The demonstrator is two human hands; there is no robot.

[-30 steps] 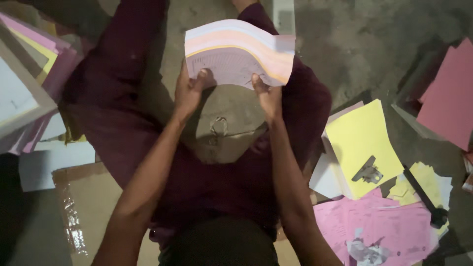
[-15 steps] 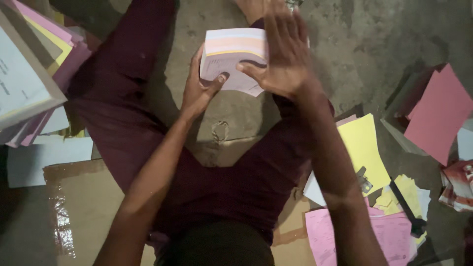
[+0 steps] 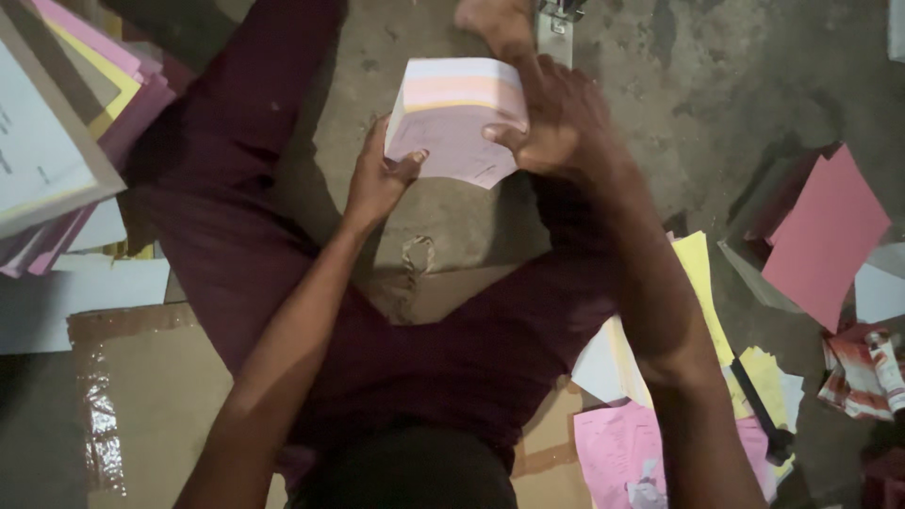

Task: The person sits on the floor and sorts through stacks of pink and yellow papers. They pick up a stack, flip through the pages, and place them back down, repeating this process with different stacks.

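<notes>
I see the folded paper stack [image 3: 455, 118] held up over the concrete floor [image 3: 716, 85], between the person's spread legs in dark maroon trousers [image 3: 236, 245]. Its layers are white, pink, pale yellow and lilac, folded so the top edge curves over.

Left hand [image 3: 380, 179] grips the stack's lower left corner: thumb on the near face, fingers behind, closed on the paper. Right hand [image 3: 556, 118] is closed on the stack's right side, thumb pressed across the front face approx. mid-height, fingers wrapped round the back. Both grips touch the stack; the 2 hands sit at opp. edges.

Just beyond the right grip, a bare foot [image 3: 495, 24] rests on the floor, w/ a metal stapler-like tool [image 3: 558, 19] just beside it; can't tell exactly what it is. Below the grips, on the floor, lies a bit of string [image 3: 413, 259] near a cardboard sheet [image 3: 132, 396].

Far left of the left grip: a tilted pile of coloured sheets [image 3: 71, 132], white, yellow, pink, purple. Right of the right grip, well apart: a pink card [image 3: 825, 236]. Nearer the right forearm lie yellow sheets [image 3: 698, 283] and pink sheets [image 3: 613, 448], w/ a black pen-like item [image 3: 759, 410] on them.
</notes>
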